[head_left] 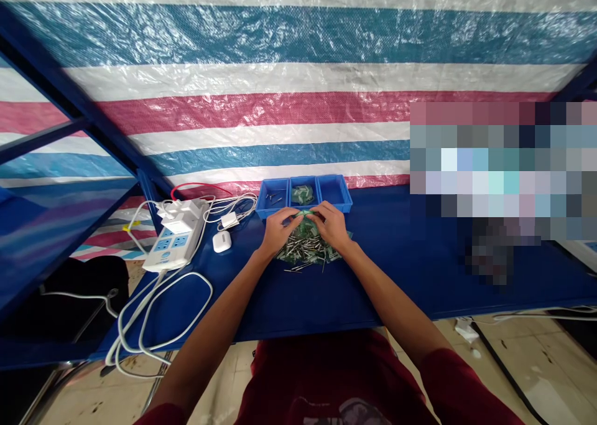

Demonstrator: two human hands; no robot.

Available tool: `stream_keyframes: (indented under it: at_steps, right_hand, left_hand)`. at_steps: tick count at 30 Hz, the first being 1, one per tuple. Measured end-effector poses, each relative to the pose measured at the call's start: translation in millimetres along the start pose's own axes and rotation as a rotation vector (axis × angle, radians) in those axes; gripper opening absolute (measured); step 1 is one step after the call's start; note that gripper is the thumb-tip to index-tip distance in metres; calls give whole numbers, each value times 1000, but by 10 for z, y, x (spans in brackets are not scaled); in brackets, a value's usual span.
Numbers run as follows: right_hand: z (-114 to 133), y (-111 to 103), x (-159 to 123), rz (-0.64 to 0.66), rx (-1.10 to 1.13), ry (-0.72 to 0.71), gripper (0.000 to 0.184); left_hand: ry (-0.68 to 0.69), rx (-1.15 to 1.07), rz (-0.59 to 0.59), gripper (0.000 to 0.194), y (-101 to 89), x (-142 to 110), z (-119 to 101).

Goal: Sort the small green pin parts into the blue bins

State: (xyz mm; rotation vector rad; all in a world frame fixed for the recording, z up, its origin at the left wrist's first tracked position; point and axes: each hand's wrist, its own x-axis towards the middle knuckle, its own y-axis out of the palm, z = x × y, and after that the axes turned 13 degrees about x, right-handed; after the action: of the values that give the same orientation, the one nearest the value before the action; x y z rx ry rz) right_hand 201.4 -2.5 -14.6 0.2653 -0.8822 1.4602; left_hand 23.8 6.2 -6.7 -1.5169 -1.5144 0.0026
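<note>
Between left grip (278, 228) and right grip (333, 226), a small green piece (305, 213).

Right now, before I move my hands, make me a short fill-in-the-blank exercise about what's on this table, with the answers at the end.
1. The packet between the left hand and the right hand is ____ in colour.
2. The blue tray has ____ compartments in a row.
3. A greenish bundle lies in the tray's ____ compartment.
4. From the wearer's view, the white case lies to the ____ of the metal pile.

Missing words: green; three; middle; left.
</note>
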Motion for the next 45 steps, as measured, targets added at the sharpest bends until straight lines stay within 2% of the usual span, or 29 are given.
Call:
stream_keyframes:
  at_steps: [4,12,14,18,20,26,29,33,36,39,42,45]
  right_hand:
    - [-18,9,7,-36,17,-3,32]
    - [73,-12,6,80,46,3,36]
    - [73,-11,0,73,45,5,35]
    - [30,-1,-16,7,58,34,30]
    - [16,12,-23,15,68,64,27]
    - [82,14,-27,27,103,88,28]
    - [126,-34,-18,72,135,19,32]
    - [106,-61,-5,114,110,-76,38]
    - [57,-46,4,93,82,-77,31]
    - [31,-36,8,81,84,-31,21]
    - [31,-33,9,81,92,21,21]
    - [33,-26,12,115,80,63,24]
  left_hand:
    - [-74,23,-46,30,28,-37,-10]
    - [-164,-5,-76,31,36,-53,-78]
    - [-157,-6,-56,31,22,-34,-59]
    - [-41,-28,27,29,-18,11,-14]
    - [-15,-31,63,28,-32,21,5]
    - [-88,-23,38,24,-23,-3,36]
    - [-188,-146,2,20,-12,-11,15]
    - [-272,-387,34,31,-14,-5,-38]
    - [-246,-385,86,31,-25,4,-73]
    - [-164,-296,55,38,-37,11,-84]
    - [-86,-218,34,38,-40,13,-77]
    - [-117,-197,68,32,-33,7,-79]
